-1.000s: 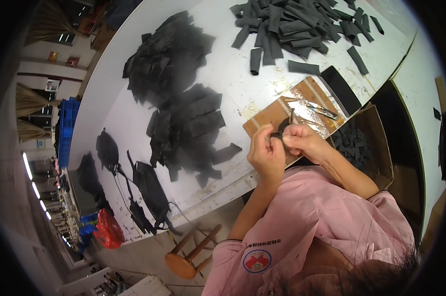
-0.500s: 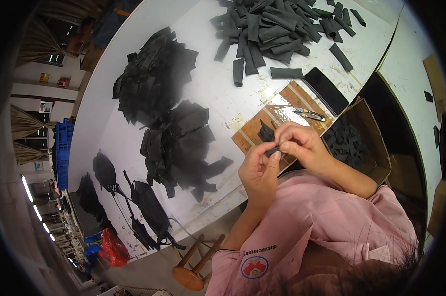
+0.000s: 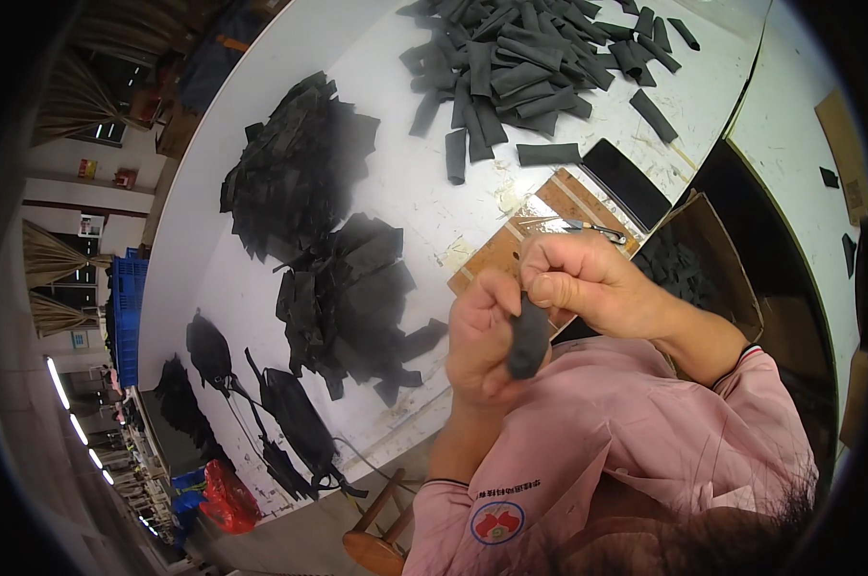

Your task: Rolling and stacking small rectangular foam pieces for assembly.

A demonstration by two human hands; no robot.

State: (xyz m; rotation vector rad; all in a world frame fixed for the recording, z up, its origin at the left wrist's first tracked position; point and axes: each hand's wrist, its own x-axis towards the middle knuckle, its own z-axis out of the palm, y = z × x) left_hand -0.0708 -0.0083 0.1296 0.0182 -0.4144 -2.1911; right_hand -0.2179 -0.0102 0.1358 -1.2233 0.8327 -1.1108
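A short dark grey fabric tube [image 3: 528, 338] hangs between my two hands, its rounded lower end pointing toward my body. My left hand [image 3: 480, 341] is closed along the tube's left side. With thumb and bent fingers, my right hand [image 3: 583, 278] pinches its upper end. Both hands are above the near edge of a brown wooden board [image 3: 492, 257], which they partly cover. Just beyond the right hand, thread snips [image 3: 602, 230] lie on the board. A heap of similar dark tubes [image 3: 525, 72] is spread on the far part of the white table.
Flat black fabric pieces lie in two piles, a far one [image 3: 295, 173] and a nearer one [image 3: 352, 298]. A black tablet-like slab [image 3: 628, 182] touches the board. Right of me stands a cardboard box [image 3: 717, 245] with small dark pieces. Black strapped pouches [image 3: 295, 413] and a wooden stool [image 3: 374, 547] are at left.
The fabric piece, mostly hidden at my fingertips before, now shows as a longer tube pointing down. My left hand has moved slightly left and toward me. A dark flap beyond the hands no longer shows.
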